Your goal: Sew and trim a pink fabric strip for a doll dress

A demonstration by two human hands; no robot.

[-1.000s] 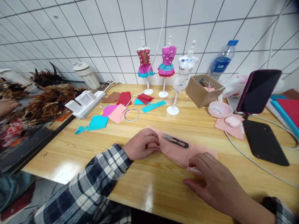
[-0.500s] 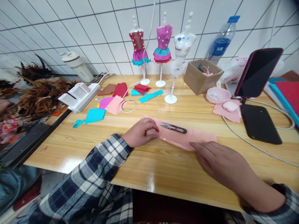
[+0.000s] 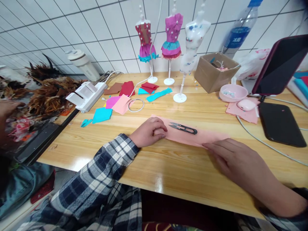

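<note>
A long pink strip (image 3: 204,134), thin like cloth or crepe paper, lies across the table in front of me. On top of it rest black thread snips (image 3: 184,128), blades pointing left. At the strip's left end is my left hand (image 3: 150,131), fingers curled, with thumb and forefinger closed at the near edge. My right hand (image 3: 233,157) is closed at the right part of the near edge; its thumb is mostly hidden beneath the fingers. Neither hand touches the snips.
Behind stand three small dress-form mannequins (image 3: 172,45), two dressed. Left are turquoise pieces (image 3: 102,115) and a white power strip (image 3: 88,98). A cardboard box (image 3: 214,75), pink bowl (image 3: 233,93) and phones (image 3: 282,123) stand right. Another person's hand (image 3: 9,109) shows far left, near brown feathers (image 3: 50,93).
The near edge of the strip, folded and raised before, now lies flatter and straighter between my hands. The view has shifted slightly, while both hands keep their places on the strip.
</note>
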